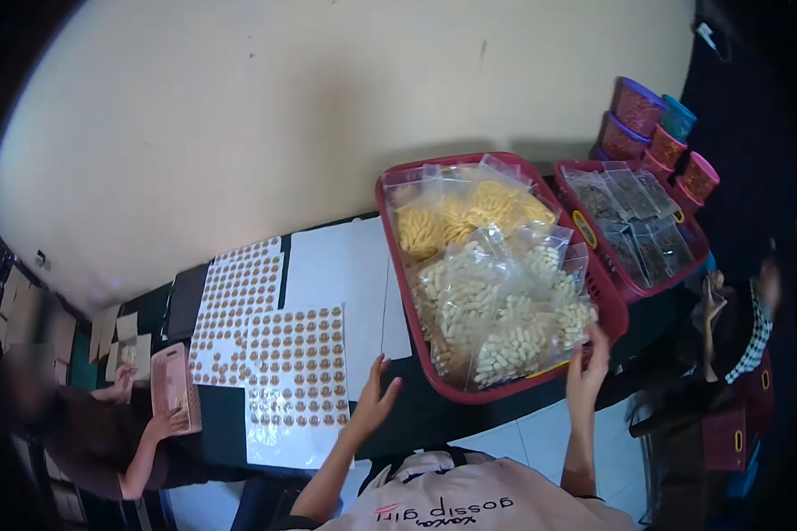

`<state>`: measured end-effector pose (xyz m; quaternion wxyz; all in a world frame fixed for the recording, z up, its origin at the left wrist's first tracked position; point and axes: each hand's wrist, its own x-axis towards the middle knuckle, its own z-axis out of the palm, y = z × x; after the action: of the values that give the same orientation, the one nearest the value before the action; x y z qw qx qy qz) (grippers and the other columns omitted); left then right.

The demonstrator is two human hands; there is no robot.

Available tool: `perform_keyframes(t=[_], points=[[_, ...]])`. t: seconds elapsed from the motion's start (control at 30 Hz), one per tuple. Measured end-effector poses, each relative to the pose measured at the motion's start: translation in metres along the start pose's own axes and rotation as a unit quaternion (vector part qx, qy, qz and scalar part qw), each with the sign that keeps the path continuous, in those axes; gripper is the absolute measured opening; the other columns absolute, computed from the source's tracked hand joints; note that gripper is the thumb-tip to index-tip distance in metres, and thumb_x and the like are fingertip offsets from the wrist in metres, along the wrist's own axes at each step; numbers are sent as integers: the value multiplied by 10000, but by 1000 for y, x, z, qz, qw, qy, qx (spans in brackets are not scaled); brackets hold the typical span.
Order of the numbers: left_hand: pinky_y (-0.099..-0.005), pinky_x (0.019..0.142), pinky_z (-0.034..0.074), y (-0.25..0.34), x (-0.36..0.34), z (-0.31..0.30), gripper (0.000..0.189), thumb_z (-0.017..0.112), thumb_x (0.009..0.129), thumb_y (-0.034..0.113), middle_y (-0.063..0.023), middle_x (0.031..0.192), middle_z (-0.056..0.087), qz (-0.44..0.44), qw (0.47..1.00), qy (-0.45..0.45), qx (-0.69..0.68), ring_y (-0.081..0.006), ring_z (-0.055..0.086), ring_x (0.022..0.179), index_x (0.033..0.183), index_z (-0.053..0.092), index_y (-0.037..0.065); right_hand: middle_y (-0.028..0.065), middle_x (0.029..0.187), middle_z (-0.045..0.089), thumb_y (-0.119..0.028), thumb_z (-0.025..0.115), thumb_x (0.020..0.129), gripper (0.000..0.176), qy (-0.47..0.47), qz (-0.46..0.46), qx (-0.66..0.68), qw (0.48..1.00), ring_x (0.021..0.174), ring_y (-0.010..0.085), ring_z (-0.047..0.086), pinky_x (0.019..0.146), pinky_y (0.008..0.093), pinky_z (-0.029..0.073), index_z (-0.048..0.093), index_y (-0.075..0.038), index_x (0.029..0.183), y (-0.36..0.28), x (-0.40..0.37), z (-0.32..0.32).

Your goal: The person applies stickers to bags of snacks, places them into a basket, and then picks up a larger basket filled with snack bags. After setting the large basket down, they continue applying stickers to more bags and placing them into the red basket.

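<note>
1. Near the pale wall (328, 133), on the dark-covered bench (217, 442), a large red basket (465, 394) sits before the wearer; its raised sides presumably keep the slippery bags from sliding off.
2. Inside it, bags of yellow strips (487, 208) fill the far end and bags of white pieces (469, 283) overlap at the near end, apparently grouped by kind.
3. The left hand (375, 398) is spread, thumb apart, just beside the basket's near left corner, with nothing visible in it.
4. The right hand (588, 372) has its fingers extended and thumb parted at the near right corner; I cannot tell whether it touches rim or bag. Together they bracket the near end.
5. Sticker sheets (297, 380) overlap flat left of the basket, likely to keep their rows exposed.
6. To the right, a smaller basket (629, 288) holds dark-filled bags (638, 243); lidded tubs (638, 106) are stacked beyond, probably saving room.
7. At far left, a co-worker's hand (166, 425) rests at a pink tray (170, 376), seemingly steadying it.
</note>
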<state>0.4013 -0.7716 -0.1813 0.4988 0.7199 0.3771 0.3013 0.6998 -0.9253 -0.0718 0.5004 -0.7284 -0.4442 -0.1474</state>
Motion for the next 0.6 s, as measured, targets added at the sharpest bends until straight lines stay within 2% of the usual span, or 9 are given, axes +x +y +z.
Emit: perform_keyframes(t=[0.03, 0.1, 0.13, 0.17, 0.23, 0.3, 0.37, 0.47, 0.6], points=[[-394, 1020, 220, -36, -4, -13, 669, 469, 868, 351, -263, 1307, 306, -11, 995, 20, 100, -336, 276, 1249, 1325, 153, -22, 168, 1033, 552, -35, 507, 795, 257, -53, 13, 41, 998, 952, 319, 516, 832, 368, 379, 513, 21, 1046, -13, -13, 9], [-517, 990, 213, -97, -24, -38, 756, 537, 802, 433, -284, 1296, 292, -130, 957, 57, 254, -421, 218, 1244, 1297, 224, -44, 133, 931, 587, 1, 533, 753, 213, -127, -46, 97, 986, 891, 303, 542, 803, 374, 393, 555, 8, 965, -55, -29, 29], [-631, 925, 197, -148, -42, -45, 831, 586, 748, 464, -292, 1309, 236, -163, 915, 59, 365, -494, 166, 1223, 1303, 215, -30, 123, 922, 585, 12, 548, 731, 221, -177, -86, 119, 973, 883, 294, 544, 789, 372, 401, 562, -4, 951, -70, -33, 37], [-675, 884, 200, -129, -49, -53, 839, 608, 733, 453, -284, 1334, 172, -276, 865, 41, 418, -514, 142, 1216, 1308, 213, -12, 113, 913, 584, 22, 563, 709, 232, -224, -125, 140, 956, 875, 285, 546, 775, 370, 410, 570, -16, 937, -84, -36, 47], [-668, 884, 219, -161, -68, -62, 851, 638, 711, 428, -277, 1339, 169, -305, 860, 83, 402, -495, 149, 1225, 1317, 207, 16, 94, 901, 581, 18, 582, 689, 235, -259, -235, 182, 919, 856, 270, 550, 750, 367, 424, 578, -34, 918, -114, -41, 69], [-651, 876, 255, -186, -83, -62, 725, 672, 685, 365, -227, 1354, 197, -275, 895, 65, 345, -455, 199, 1217, 1248, 356, 34, 89, 912, 580, 0, 587, 696, 221, -320, -289, 240, 870, 860, 246, 553, 748, 357, 430, 575, -43, 913, -135, -50, 89], [-629, 863, 294, -244, -95, -45, 652, 674, 682, 359, -198, 1342, 252, -169, 912, 82, 366, -421, 233, 1213, 1205, 421, 62, 93, 916, 575, -38, 585, 710, 183, -352, -310, 274, 840, 856, 246, 548, 738, 367, 432, 572, -41, 893, -137, -71, 125], [-592, 823, 352, -201, -80, -26, 584, 646, 706, 323, -199, 1304, 319, -140, 915, 109, 361, -373, 283, 1204, 1202, 431, 102, 100, 902, 569, -78, 573, 728, 172, -464, -272, 276, 797, 850, 262, 545, 735, 362, 432, 570, -38, 895, -121, -113, 189], [-611, 818, 329, -189, -64, -5, 540, 589, 742, 309, -155, 1352, 263, -135, 901, 93, 402, -336, 275, 1221, 1236, 415, 179, 161, 1022, 501, -124, 581, 727, 341, -588, -230, 109, 768, 953, 321, 500, 801, 428, 414, 489, -17, 1038, -73, -185, 247]])
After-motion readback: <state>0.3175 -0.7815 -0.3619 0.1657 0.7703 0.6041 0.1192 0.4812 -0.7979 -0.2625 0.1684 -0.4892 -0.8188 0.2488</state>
